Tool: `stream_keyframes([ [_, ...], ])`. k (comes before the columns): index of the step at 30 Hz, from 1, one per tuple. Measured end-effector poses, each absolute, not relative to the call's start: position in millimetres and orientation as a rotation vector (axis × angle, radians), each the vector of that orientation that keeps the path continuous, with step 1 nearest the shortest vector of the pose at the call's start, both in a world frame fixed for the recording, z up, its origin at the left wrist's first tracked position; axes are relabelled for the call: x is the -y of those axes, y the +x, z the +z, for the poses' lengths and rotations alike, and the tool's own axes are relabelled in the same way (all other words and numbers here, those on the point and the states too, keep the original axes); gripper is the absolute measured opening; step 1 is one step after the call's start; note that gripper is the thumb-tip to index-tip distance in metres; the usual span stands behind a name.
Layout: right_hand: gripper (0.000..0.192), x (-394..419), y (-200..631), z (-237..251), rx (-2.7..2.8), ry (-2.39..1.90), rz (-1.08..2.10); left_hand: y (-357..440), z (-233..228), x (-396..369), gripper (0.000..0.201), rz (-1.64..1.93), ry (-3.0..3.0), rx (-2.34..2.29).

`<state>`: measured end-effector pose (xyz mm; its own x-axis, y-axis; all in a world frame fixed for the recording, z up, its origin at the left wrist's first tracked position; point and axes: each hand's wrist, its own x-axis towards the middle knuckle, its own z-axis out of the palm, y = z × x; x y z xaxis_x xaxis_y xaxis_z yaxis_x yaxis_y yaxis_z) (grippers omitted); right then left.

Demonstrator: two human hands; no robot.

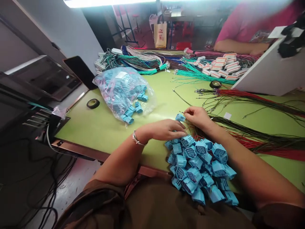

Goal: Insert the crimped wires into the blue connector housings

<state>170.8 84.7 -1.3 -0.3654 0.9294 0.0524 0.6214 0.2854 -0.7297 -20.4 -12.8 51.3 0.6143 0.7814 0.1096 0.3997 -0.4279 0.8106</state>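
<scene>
Working just beyond the plug pile (pixel 196 163)
The left hand (pixel 165 129) is holding a blue plug (pixel 180 117); the right hand (pixel 198 117) is pinching a wire (pixel 181 112).

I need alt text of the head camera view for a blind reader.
A person's left hand and right hand are both at a blue connector, just beyond a heap of similar connectors. On the green table, a clear bag of connectors lies left, bundled wires right.

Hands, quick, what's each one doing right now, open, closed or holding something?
Left hand: closed, holding a blue plug at the fingertips.
Right hand: closed, pinching a thin wire.
</scene>
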Motion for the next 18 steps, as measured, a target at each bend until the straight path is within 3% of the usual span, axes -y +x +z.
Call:
stream_keyframes([
  [7,0.018,-78,177,-6,2.327,-1.321,0.574,-106,63,-7,0.028,0.483,1.622,-2.574],
  [14,0.013,-79,175,-7,1.974,-1.341,0.694,-97,39,-17,0.037,0.062,1.696,-2.599],
  [16,0.011,-82,174,-7,1.890,-1.329,0.779,-98,43,-15,0.029,0.062,1.768,-2.512],
  [18,0.010,-85,174,-8,1.828,-1.305,0.859,-99,50,-13,0.023,0.297,1.731,-2.501],
])
